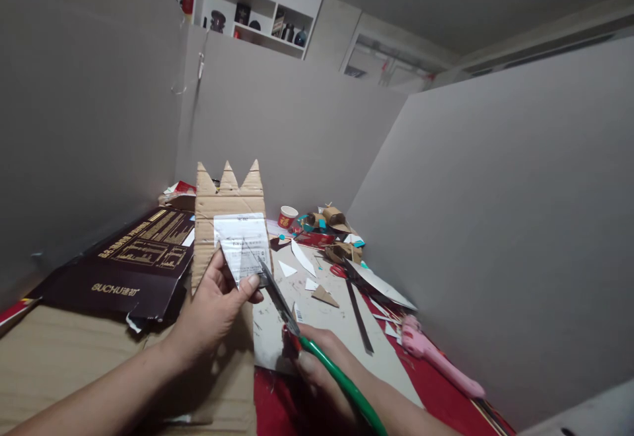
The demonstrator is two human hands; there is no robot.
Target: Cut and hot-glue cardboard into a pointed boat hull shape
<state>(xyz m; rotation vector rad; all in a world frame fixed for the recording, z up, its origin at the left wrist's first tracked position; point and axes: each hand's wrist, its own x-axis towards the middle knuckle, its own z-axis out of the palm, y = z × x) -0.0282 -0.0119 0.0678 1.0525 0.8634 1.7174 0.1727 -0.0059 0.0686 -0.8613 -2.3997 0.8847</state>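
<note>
Fingers [250, 282] of our left hand [212, 307] are clamped on the pointed cardboard piece [228, 201]. Our right hand [317, 360] grips the green-handled scissors [280, 300], whose blades are just beside those fingers. We should hold the card steady, keep the fingers back and snip short.

My right hand [319, 360] is mostly hidden under the green handle of the scissors [280, 300], and the handle runs off the bottom edge. My left hand [212, 310] covers the lower part of the cardboard [228, 201]. Print on the label [242, 238] above my left thumb is too small to read. Both forearms are cut off.
</note>
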